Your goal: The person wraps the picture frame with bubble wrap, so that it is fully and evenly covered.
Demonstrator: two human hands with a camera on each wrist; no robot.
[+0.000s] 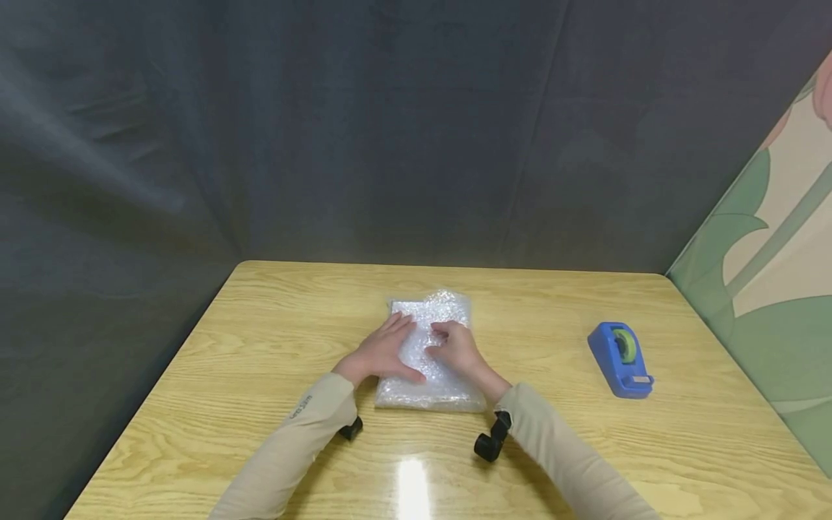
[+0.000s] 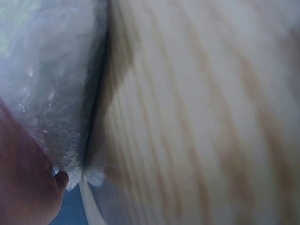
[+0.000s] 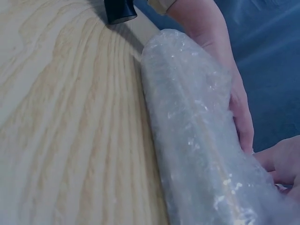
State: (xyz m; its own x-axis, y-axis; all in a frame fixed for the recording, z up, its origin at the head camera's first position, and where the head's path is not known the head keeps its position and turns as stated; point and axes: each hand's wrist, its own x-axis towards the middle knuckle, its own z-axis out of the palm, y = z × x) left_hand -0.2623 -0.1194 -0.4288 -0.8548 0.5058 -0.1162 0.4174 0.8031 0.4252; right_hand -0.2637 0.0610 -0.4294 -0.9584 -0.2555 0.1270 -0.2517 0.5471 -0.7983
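A flat parcel in clear bubble wrap (image 1: 422,396) lies on the wooden table in front of me. On its left part rests my left hand (image 1: 388,352), fingers spread and thumb stretched toward the middle. My right hand (image 1: 458,352) is on the right part of the wrap, its fingers bent and the thumb apart from the forefinger. In the right wrist view, the wrap (image 3: 192,122) bulges along its side, with fingers of the right hand (image 3: 287,161) at the edge of the picture. The left wrist view shows part of the left hand (image 2: 28,183) against the wrap (image 2: 51,84).
A blue tape dispenser (image 1: 620,361) with a greenish roll stands to the right on the wooden table (image 1: 260,347). Behind the table hangs a dark curtain (image 1: 390,144). A leaf-patterned cloth (image 1: 773,289) borders the right side.
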